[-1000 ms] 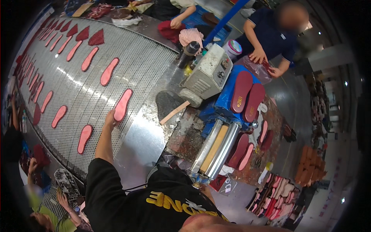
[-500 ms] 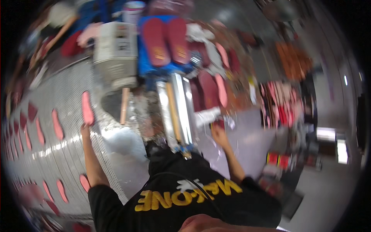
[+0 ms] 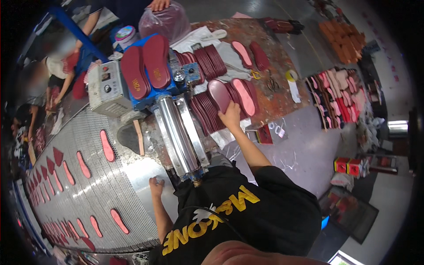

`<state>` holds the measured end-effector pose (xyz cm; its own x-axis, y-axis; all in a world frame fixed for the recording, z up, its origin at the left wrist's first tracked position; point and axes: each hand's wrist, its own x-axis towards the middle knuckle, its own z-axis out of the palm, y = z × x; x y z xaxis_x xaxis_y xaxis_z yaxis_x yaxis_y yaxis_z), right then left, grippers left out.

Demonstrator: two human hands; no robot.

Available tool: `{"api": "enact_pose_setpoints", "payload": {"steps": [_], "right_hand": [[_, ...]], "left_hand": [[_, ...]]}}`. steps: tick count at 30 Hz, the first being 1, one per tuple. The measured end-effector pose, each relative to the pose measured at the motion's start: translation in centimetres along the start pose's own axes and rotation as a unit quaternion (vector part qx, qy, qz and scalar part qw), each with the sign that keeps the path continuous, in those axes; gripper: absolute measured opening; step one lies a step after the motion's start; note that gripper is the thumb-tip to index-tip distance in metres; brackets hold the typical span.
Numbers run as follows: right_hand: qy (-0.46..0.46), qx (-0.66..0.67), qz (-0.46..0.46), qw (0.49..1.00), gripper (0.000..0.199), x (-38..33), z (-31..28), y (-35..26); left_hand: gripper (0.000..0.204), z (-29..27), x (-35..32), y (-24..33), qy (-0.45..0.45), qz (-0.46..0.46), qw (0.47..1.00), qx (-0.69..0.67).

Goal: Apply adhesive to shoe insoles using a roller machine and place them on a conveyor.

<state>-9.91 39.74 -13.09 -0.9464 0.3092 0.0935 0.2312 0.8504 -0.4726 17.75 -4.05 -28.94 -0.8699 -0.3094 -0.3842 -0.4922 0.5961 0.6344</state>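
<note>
Even overhead light, glare streaks on the perforated metal conveyor (image 3: 88, 185); beyond it, fisheye edges bend and darken, faces blurred.

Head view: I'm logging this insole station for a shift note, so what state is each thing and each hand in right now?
Right hand: gripping a dark red insole at the stack on the table.
Left hand: resting on the metal conveyor edge, holding nothing.
Mesh conveyor: carrying spaced pink insoles.
Roller machine: two dark red insoles lying on its blue top.
Insole stack: fanned, overlapping.
</note>
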Motion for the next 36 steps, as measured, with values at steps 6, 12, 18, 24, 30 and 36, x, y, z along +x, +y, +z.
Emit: {"api": "enact_pose_setpoints", "payload": {"steps": [6,12,18,24,30,36], "right_hand": [[0.055,0.102,-0.026,0.993,0.057,-0.3,-0.8,1.7],[-0.049,-0.030,-0.063,0.996,0.076,-2.9,-2.1,1.4],[0.015,0.067,-0.012,0.998,0.071,-3.1,-0.3,2.5],[0.037,0.154,-0.060,0.986,0.061,-2.5,-3.0,3.9],[-0.045,0.214,-0.225,0.949,0.060,-1.6,-11.7,2.5],[-0.164,0.179,-0.368,0.898,0.057,-3.2,-11.1,-5.8]], "left_hand": [[0.057,0.1,2.2,-0.4,-0.087,-0.011,0.995,0.051],[0.066,-0.1,4.6,0.0,-0.105,-0.110,0.985,-0.083],[0.068,-0.1,3.1,3.4,-0.146,-0.056,0.976,0.153],[0.072,-2.0,2.6,6.0,-0.177,-0.090,0.978,0.063],[0.057,-8.7,2.2,17.8,-0.078,0.093,0.991,-0.058],[0.069,-13.2,2.1,31.4,-0.106,0.280,0.949,-0.095]]}}
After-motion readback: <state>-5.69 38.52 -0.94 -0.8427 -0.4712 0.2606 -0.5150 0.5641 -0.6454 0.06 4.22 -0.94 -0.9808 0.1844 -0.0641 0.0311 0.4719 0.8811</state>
